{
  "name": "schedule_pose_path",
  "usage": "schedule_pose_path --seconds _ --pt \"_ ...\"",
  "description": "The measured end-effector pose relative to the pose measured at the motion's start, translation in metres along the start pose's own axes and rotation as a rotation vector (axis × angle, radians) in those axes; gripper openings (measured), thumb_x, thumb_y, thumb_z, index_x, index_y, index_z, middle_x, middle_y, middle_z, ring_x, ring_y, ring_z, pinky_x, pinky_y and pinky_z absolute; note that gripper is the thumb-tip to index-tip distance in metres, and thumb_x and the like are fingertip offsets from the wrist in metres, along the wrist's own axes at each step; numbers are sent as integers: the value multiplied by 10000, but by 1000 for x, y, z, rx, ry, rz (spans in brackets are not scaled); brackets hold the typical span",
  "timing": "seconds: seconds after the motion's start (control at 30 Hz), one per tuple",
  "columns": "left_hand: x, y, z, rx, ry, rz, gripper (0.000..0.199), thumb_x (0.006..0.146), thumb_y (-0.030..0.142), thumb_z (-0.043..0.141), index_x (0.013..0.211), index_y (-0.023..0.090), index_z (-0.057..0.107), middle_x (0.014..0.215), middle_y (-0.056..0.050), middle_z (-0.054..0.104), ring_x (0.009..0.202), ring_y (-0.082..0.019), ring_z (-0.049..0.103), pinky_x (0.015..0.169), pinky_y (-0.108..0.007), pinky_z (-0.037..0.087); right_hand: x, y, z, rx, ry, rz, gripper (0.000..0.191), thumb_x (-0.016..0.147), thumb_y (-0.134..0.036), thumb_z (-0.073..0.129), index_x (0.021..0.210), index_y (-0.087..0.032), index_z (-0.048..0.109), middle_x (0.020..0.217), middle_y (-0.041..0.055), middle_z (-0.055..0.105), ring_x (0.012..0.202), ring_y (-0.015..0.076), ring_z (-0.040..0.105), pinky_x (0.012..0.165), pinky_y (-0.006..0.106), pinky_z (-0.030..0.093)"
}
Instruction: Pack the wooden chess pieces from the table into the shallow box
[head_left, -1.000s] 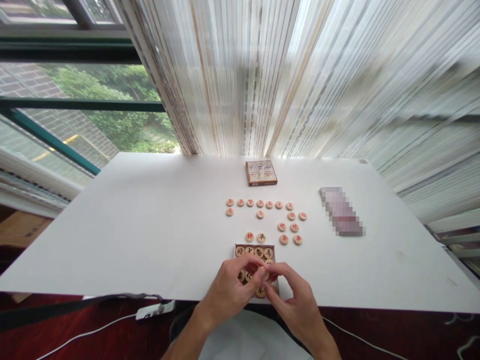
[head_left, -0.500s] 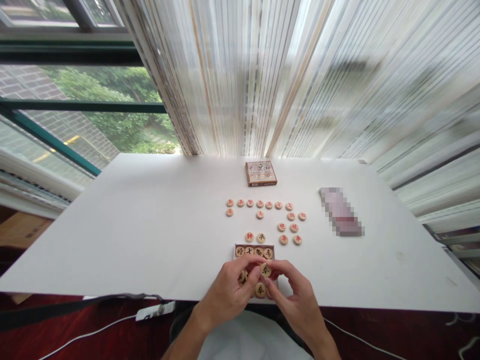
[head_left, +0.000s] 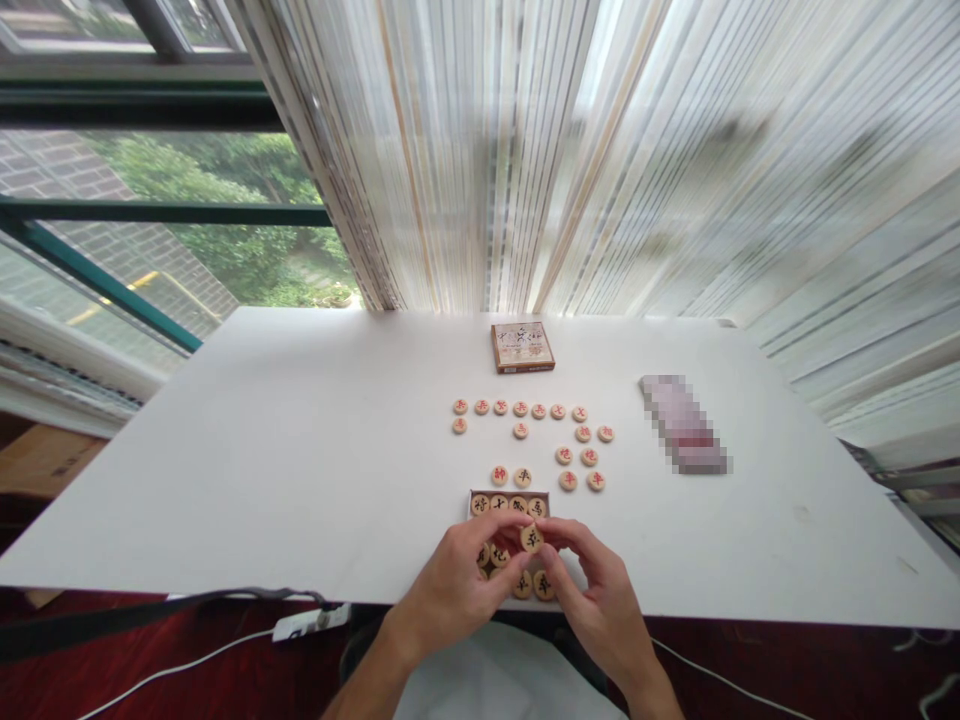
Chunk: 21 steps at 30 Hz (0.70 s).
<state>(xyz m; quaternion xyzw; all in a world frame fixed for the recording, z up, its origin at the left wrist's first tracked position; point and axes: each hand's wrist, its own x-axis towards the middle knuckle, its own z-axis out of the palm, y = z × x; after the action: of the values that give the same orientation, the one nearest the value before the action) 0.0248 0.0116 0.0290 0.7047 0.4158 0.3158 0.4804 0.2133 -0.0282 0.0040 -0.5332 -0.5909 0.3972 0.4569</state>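
Piece [head_left: 532,538] reading black "卒", held by left hand [head_left: 463,568] and right hand [head_left: 592,582].

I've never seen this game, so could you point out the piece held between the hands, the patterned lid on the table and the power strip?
piece [head_left: 532,539]: head view, on its marked face
patterned lid [head_left: 523,343]: head view, on its printed top
power strip [head_left: 307,624]: head view, on its white casing

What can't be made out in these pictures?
All in the head view:
Middle of the open box: mostly covered by left hand and right hand.
Item at right: pixelated.
Fine print on the flat box: too small.
Shapes behind the curtain: blurred.
Forearms: cut off by the bottom edge.
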Motion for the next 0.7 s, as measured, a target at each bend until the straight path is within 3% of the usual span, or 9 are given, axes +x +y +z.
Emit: schedule_pose_path --seconds 0.27,0.7 --pt "0 -3 0 18 -27 52 326 883 149 671 1188 265 662 1086 7 742 958 -142 700 911 -239 537 3 2 1 -1 -1 68 153 921 -352 681 1011 -229 690 892 25 733 823 183 695 766 259 560" --pt "2 -5 3 147 -18 88 266 860 180 717 1113 256 681 1004 6 747 915 -163 691 872 -282 529 5 3 -1 -13 21 96 165 927 -371 673 861 -221 698 801 10 731 763 162 689 711 226 531"
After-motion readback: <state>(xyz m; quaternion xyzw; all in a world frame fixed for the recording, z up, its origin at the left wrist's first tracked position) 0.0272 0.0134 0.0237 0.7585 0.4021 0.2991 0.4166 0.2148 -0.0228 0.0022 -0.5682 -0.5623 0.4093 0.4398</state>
